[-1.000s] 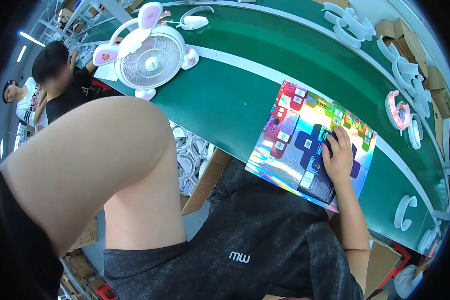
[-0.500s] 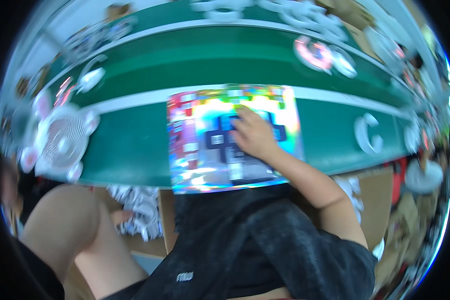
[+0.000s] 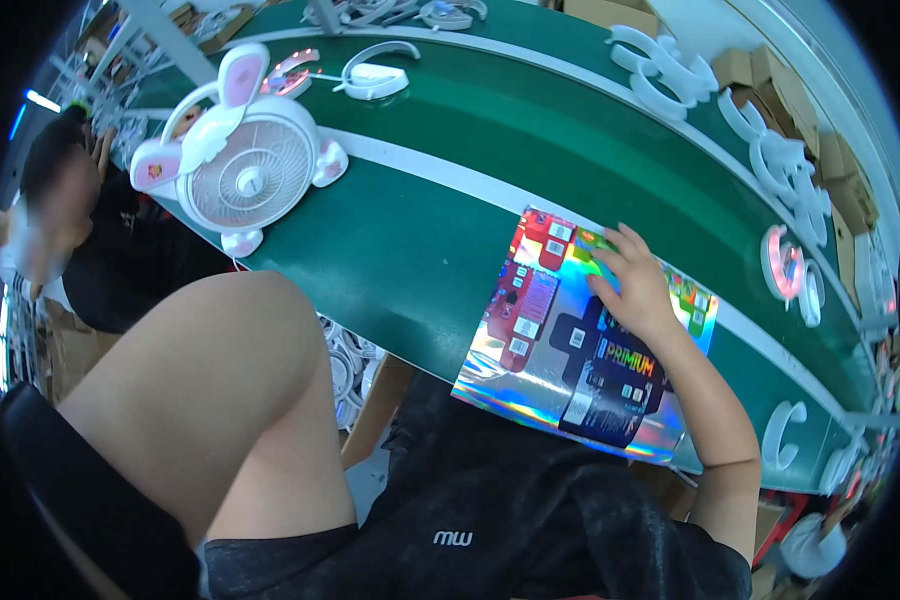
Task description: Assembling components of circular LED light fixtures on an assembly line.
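Observation:
A shiny silver, rainbow-reflecting printed sheet (image 3: 485, 375) lies slanted on the green table's front edge. Its near side sticks out over my black shirt. Red panels and a dark, cross-shaped box pattern are printed on it. My right hand (image 3: 635, 285) rests on the far part of this sheet, palm down, fingers apart and thumb out to the side. Its forearm reaches in from the lower right. My left hand is not visible. At the left end of the table stands a white fan (image 3: 270, 180) with rabbit ears, pink inner pads and a round grille.
The green table (image 3: 400, 240) has pale strips along it. White curved parts (image 3: 670, 75) lie along the far side, and a pink-lit ring (image 3: 782, 262) is at right. White coiled parts fill a carton (image 3: 380, 410) below. A bare bent knee (image 3: 260, 320) rises at left. Another person (image 3: 140, 240) sits beyond.
The view has swung left, so the fan appears nearer the middle and the sheet has shifted right and tilted. My right hand is still on the sheet. The blur has gone.

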Tool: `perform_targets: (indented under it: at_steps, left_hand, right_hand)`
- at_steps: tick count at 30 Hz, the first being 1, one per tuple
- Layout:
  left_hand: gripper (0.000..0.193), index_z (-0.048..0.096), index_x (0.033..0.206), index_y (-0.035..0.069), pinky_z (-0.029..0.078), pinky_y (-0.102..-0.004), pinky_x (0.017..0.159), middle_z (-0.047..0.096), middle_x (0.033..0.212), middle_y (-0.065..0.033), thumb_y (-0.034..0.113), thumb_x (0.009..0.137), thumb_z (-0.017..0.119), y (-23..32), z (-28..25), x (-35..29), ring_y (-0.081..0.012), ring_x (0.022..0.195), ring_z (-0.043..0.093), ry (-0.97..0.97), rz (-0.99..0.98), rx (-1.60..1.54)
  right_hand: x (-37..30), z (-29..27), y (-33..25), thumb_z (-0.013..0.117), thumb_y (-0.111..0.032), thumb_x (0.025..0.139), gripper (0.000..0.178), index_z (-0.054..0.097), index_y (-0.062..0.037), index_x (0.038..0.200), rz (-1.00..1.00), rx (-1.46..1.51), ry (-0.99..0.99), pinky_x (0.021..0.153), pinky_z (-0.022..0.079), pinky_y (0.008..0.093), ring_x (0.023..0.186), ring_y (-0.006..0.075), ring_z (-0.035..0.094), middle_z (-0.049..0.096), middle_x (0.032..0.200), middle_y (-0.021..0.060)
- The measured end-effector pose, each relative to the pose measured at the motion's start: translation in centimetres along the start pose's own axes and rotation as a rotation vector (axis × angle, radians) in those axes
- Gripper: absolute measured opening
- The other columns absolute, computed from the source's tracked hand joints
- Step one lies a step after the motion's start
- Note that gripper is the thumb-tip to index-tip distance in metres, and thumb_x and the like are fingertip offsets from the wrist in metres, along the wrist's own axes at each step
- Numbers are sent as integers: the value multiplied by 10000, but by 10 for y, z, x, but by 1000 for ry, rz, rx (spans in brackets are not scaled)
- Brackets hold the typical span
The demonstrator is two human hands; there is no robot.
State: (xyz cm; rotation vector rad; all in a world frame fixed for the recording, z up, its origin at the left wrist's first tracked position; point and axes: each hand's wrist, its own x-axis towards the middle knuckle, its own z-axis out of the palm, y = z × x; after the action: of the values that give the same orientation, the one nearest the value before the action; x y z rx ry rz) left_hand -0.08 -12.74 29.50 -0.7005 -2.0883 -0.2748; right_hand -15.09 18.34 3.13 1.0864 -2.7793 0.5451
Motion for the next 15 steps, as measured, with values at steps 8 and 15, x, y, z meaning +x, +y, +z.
perform_targets:
  at_steps: [8,15]
  left_hand:
    - [398,492,1321,-12,382,-390,1063,496,1390,-180,199,990,429,-52,-38,-85,-280,1324,438,48,-169,120]
    - [410,475,1339,-42,400,-376,1051,488,1397,-196,171,993,420,-99,-51,-138,-276,1319,444,52,-330,257]
  right_hand:
    - [212,93,-43,681,-230,839,472,582,-84,1277,-223,58,-50,1083,396,452,1334,374,427,512,1381,196]
    - [357,156,-89,661,-269,853,559,509,-94,1361,-235,-155,149,1089,372,465,1381,320,383,493,1413,134]
